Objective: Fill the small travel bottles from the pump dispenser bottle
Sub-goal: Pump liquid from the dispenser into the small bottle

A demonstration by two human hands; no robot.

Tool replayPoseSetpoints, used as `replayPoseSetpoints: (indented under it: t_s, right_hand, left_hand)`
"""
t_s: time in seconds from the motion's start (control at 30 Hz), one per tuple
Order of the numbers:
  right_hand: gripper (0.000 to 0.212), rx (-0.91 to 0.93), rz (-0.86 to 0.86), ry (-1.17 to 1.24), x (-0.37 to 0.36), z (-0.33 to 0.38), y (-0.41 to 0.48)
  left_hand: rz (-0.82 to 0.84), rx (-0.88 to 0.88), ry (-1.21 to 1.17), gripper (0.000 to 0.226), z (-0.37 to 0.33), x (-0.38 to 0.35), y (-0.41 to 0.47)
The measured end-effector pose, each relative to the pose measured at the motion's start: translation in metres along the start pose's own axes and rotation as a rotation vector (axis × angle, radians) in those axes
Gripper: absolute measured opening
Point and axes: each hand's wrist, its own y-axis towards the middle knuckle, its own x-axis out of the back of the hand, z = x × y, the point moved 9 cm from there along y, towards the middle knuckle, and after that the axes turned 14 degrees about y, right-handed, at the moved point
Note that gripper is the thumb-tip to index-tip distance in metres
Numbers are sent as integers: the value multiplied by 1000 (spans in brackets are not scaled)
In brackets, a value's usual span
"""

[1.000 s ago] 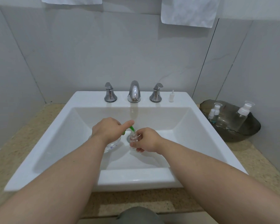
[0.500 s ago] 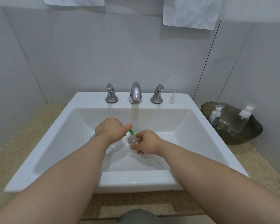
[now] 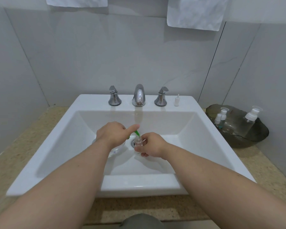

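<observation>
One head cam, wide-angle — looks fwd & down into the sink, close, facing the wall.

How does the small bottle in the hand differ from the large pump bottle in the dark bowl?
The small bottle is gripped by the right hand; the large pump bottle stands in the dark bowl. The small bottle's neck is open, a green tip at it; the large pump bottle wears a white pump. Both are clear.

Both bare forearms reach forward. The left hand grips a green spout, forefinger straight. The right hand pinches a small travel bottle.
</observation>
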Motion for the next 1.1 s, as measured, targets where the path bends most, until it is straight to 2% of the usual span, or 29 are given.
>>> replayPoseSetpoints:
  t_s: [0.07, 0.2, 0.37, 0.53, 0.77, 0.97, 1.1]
  right_hand:
    - [12, 6, 0, -5, 0, 1, 0]
    - [14, 0, -3, -7, 0, -2, 2]
    - [14, 10, -4, 2, 1, -2, 3]
    - [23, 5, 13, -3, -2, -1, 3]
    - [27, -6, 27, -41, -5, -2, 2]
    - [26, -6, 39, -52, -6, -2, 1]
    - [16, 1, 21, -29, -2, -4, 4]
  left_hand:
    - [-13, -5, 18, 86, 0, 0, 0]
    - [-19, 2, 39, 74, -4, 2, -1]
    - [-28, 13, 35, 69, -5, 2, 1]
    - [-13, 16, 14, 54, -8, 3, 1]
    - [-6, 17, 9, 47, -8, 3, 2]
    - [-16, 13, 33, 46, -9, 4, 0]
    - [-21, 5, 5, 57, -5, 3, 0]
